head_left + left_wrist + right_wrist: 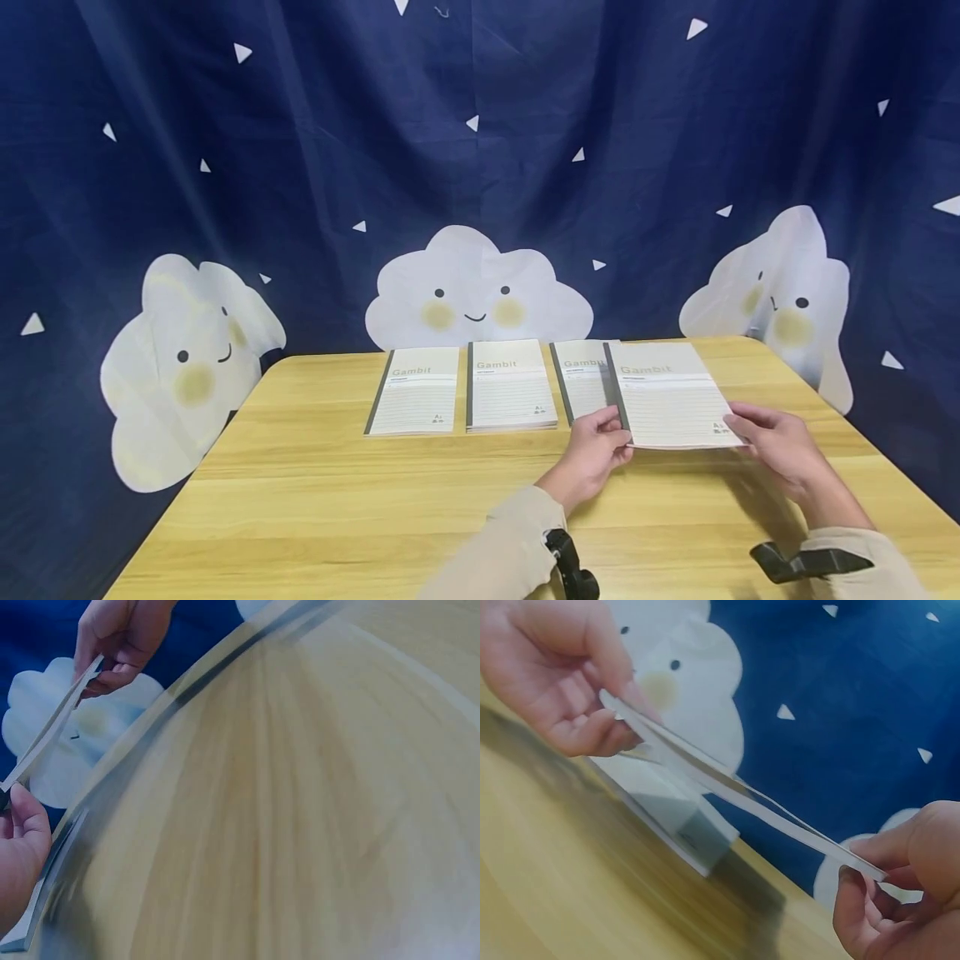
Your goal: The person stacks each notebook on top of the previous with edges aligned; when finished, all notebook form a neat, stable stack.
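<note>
Both hands hold a beige "Gambit" notebook (671,400) with a dark spine just above the wooden table (337,500). My left hand (609,440) pinches its near left corner by the spine, and my right hand (750,427) pinches the near right corner. The raised notebook overlaps a third notebook (581,379) lying under its left edge. In the left wrist view the notebook (52,727) shows edge-on between the left hand (19,825) and the right hand (105,664). The right wrist view has the thin notebook (742,791) spanning the left hand (592,712) and the right hand (874,874).
Two more matching notebooks (416,390) (510,385) lie flat in a row at the far side of the table. A dark blue curtain (480,125) printed with white clouds hangs close behind. The table's right edge (862,433) runs near my right hand.
</note>
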Tool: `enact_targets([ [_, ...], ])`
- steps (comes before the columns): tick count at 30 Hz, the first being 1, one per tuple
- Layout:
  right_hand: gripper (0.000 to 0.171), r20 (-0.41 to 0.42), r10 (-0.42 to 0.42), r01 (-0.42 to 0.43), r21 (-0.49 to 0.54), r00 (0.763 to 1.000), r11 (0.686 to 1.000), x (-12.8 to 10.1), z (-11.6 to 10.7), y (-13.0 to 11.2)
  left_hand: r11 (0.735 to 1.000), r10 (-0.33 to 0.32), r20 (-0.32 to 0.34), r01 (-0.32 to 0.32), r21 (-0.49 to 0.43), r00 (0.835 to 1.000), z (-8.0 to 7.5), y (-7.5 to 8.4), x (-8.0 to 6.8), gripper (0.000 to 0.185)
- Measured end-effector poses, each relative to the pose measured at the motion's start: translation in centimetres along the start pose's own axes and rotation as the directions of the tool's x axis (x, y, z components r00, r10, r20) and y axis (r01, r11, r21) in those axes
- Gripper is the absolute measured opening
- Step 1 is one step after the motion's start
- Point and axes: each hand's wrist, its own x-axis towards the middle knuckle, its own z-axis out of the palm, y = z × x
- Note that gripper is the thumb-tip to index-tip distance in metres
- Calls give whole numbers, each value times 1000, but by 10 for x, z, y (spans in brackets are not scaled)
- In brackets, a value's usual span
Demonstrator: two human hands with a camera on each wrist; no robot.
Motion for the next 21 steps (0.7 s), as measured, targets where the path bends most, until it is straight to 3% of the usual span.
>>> enact_targets([
  [3,37,-35,17,-17,-1,999,1000,6,9,5,1000,8,25,-8,12,1000,-10,6,0,55],
  [7,34,-12,5,-4,59,1000,998,7,23,2,1000,7,60,-8,28,998,-26,16,0,57],
  [12,57,87,-40,34,72,995,997,2,46,-16,998,18,88,-22,53,996,-48,32,-3,59],
  [16,57,125,-50,39,85,991,996,1,62,-27,997,44,110,-52,63,993,-63,46,-7,59],
  [21,54,110,-72,63,81,991,995,2,81,-33,991,80,124,-92,94,989,-80,59,-13,59],
])
